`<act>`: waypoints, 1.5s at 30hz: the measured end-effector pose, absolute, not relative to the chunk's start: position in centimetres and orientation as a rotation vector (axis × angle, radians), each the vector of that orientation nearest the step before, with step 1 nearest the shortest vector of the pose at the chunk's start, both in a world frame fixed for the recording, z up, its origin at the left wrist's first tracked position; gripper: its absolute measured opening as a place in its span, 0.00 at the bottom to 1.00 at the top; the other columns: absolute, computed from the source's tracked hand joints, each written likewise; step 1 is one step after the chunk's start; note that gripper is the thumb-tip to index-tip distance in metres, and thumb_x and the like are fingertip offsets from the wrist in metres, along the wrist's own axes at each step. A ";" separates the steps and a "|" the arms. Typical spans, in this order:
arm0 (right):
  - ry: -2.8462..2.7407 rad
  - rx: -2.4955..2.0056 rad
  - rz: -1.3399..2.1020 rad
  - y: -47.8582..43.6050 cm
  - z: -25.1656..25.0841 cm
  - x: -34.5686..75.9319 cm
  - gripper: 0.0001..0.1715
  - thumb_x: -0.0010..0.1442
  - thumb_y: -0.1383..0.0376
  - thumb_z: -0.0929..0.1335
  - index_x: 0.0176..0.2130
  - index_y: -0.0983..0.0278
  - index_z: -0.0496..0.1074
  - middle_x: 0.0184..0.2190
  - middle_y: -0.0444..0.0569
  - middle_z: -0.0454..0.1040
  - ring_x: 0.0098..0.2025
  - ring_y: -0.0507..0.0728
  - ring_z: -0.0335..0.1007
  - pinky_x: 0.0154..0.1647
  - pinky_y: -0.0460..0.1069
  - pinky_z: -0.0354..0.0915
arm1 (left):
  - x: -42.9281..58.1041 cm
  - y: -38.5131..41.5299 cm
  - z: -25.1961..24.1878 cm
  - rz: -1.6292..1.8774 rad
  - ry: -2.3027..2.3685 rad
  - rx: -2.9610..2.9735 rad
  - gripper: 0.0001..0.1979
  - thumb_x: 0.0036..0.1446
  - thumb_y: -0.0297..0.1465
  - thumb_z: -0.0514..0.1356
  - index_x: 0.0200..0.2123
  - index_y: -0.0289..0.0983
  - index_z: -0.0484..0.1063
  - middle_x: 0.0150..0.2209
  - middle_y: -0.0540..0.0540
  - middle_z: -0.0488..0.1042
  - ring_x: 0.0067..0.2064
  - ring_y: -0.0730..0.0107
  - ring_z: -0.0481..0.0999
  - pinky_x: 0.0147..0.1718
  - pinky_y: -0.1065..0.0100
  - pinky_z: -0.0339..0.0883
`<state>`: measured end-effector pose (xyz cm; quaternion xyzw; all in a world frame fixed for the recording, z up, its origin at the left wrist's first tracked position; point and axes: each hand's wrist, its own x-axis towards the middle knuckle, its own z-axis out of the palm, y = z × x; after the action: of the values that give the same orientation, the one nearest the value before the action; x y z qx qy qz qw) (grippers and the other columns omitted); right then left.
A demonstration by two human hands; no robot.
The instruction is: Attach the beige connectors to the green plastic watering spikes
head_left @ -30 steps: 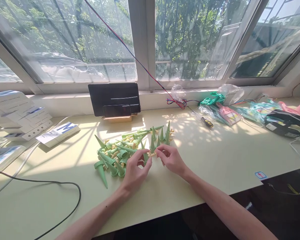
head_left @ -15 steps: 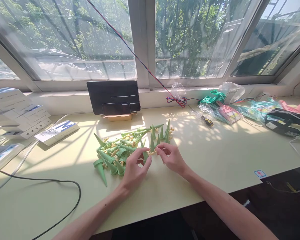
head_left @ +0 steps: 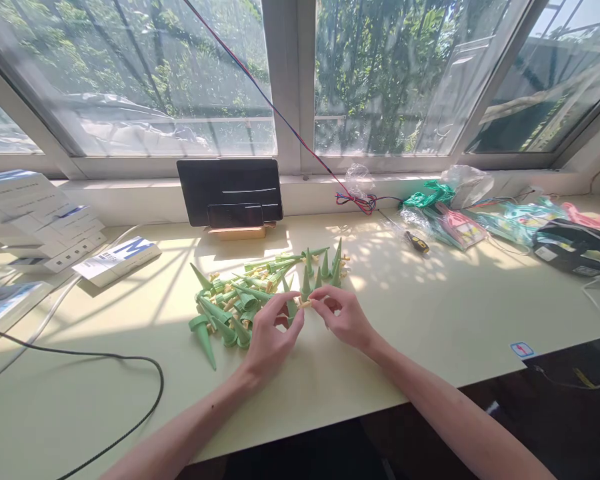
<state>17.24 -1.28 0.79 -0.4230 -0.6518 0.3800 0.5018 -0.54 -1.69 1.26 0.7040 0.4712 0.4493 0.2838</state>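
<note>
A heap of green cone-shaped spikes [head_left: 230, 303] with small cream fittings lies on the pale yellow table [head_left: 430, 320]. Several more green spikes [head_left: 325, 267] stand upright just behind my hands. My left hand [head_left: 270, 337] is closed on a green spike [head_left: 291, 308] at the heap's right edge. My right hand [head_left: 343, 317] pinches a small cream fitting [head_left: 306, 304] at that spike's end. The two hands nearly touch over the table.
A dark tablet with a phone [head_left: 230, 193] stands on a wooden stand at the back. White boxes [head_left: 45, 220] are at left, and a black cable [head_left: 105, 360] curves across the near left. Plastic bags [head_left: 450, 213], a screwdriver [head_left: 416, 241] and a black device [head_left: 575, 247] lie at right.
Both hands stay together on the spike and fitting, with only small finger movements. The view has shifted slightly.
</note>
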 end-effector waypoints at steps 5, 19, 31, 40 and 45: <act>-1.593 -1.020 0.909 -1.3 0.8 17.2 0.11 0.64 0.56 0.67 0.40 0.62 0.74 0.34 0.48 0.75 0.21 0.50 0.61 0.22 0.48 0.60 | -0.6 -1.7 1.3 1.198 1.228 1.824 0.21 0.60 0.35 0.61 0.57 0.44 0.68 0.32 0.50 0.69 0.32 0.72 0.73 0.34 0.67 0.75; -1.595 -1.010 0.950 -1.3 0.7 17.2 0.10 0.64 0.58 0.68 0.40 0.62 0.74 0.34 0.47 0.75 0.20 0.48 0.62 0.22 0.48 0.62 | -0.6 -1.5 0.9 1.248 1.241 1.794 0.31 0.59 0.35 0.62 0.64 0.44 0.57 0.34 0.51 0.66 0.33 0.72 0.72 0.32 0.68 0.74; -1.597 -1.010 0.957 -1.0 0.5 17.1 0.10 0.64 0.59 0.68 0.38 0.63 0.72 0.27 0.43 0.70 0.19 0.48 0.61 0.21 0.46 0.60 | -0.6 -1.5 1.0 1.257 1.213 1.791 0.29 0.58 0.35 0.62 0.61 0.43 0.58 0.35 0.50 0.68 0.33 0.72 0.72 0.32 0.68 0.73; -1.631 -1.048 0.943 -0.8 0.3 17.0 0.12 0.65 0.58 0.66 0.33 0.63 0.69 0.25 0.43 0.67 0.21 0.49 0.60 0.22 0.46 0.59 | -0.4 -1.7 1.2 1.247 1.184 1.802 0.26 0.59 0.33 0.62 0.59 0.43 0.58 0.33 0.52 0.65 0.31 0.74 0.70 0.29 0.71 0.70; -1.646 -1.059 0.948 -0.8 0.4 17.0 0.15 0.66 0.58 0.65 0.31 0.63 0.68 0.25 0.42 0.66 0.21 0.49 0.60 0.23 0.46 0.58 | -0.5 -1.6 1.1 1.249 1.205 1.817 0.25 0.58 0.34 0.62 0.58 0.44 0.59 0.33 0.52 0.64 0.31 0.74 0.68 0.28 0.72 0.69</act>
<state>17.03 -0.80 0.38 -0.4310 -0.6702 0.3861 0.4647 -0.47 -1.62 1.08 0.6876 0.4562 0.4726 0.3094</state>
